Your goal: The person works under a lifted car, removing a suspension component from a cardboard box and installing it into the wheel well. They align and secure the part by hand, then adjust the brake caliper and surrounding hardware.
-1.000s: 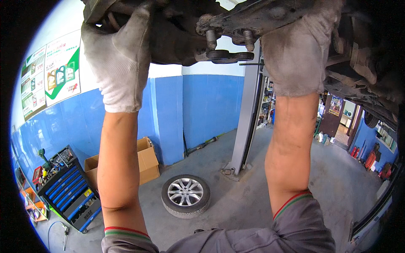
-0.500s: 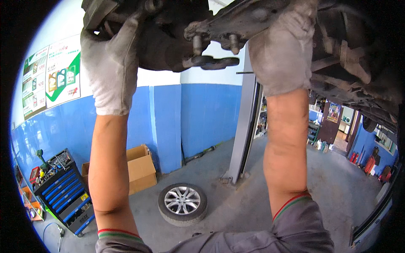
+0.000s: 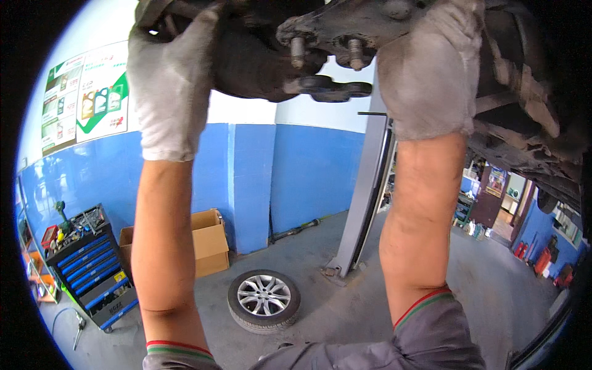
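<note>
My left hand (image 3: 172,86), in a grey-white work glove, is closed on a dark, dirty suspension knuckle (image 3: 259,71) at the upper left, its thumb pointing up along the part. My right hand (image 3: 431,80), gloved too, is wrapped round a dark control arm (image 3: 364,23); its fingertips are hidden. Two threaded studs, a left stud (image 3: 298,52) and a right stud (image 3: 356,54), point down from the arm's end. Below them, apart from their tips, a flat black ball joint plate (image 3: 330,89) juts out from the knuckle side.
The raised vehicle's underbody (image 3: 524,92) extends to the right. Behind stands a grey lift post (image 3: 364,191). On the floor lie a wheel (image 3: 264,302) and, near the blue wall, a cardboard box (image 3: 209,243). A tool cabinet (image 3: 95,265) stands at left.
The control arm with its studs has risen relative to the ball joint plate, widening the gap between them. Both hands keep their hold. The whole view has shifted slightly.
</note>
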`<state>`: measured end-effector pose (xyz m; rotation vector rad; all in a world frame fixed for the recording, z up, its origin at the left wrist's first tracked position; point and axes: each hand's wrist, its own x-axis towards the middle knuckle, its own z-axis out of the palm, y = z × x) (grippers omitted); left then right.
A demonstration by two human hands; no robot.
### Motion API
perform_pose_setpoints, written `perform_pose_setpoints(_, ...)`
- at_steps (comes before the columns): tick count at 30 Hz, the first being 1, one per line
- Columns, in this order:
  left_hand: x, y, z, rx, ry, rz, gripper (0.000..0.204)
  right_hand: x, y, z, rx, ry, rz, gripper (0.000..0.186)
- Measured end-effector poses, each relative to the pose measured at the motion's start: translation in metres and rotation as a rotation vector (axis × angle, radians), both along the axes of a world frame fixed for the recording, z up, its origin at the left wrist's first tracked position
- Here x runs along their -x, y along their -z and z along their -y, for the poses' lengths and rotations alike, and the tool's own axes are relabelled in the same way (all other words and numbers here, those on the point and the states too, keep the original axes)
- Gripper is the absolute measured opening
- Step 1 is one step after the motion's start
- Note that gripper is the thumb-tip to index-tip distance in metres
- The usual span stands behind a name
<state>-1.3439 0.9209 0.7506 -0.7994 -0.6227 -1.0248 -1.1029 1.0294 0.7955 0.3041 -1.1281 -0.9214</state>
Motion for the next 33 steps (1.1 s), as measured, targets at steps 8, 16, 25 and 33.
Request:
perform_pose_setpoints(8, -0.059, 0.012, -0.01, 0.223, 1.366, -0.048, 0.06, 0.003, -0.008, 0.019, -0.044, 0.183, -0.137, 0.059)
perform_pose_setpoints(16, 0.013, -0.002, 0.018, 0.292, 0.456, 0.089, 0.03, 0.024, -0.003, 0.028, -0.096, -1.191, 1.054, 0.043)
perform_pose_setpoints(25, 0.04, -0.002, 0.024, 0.395, 0.73, 0.236, 0.043, 0.012, -0.009, 0.003, 0.268, -1.079, 1.022, 0.043)
perform_pose_setpoints(33, 0.014, 0.004, 0.018, 0.365, 0.682, 0.239, 0.043, 0.006, -0.012, -0.004, 0.227, -1.116, 0.797, 0.044)
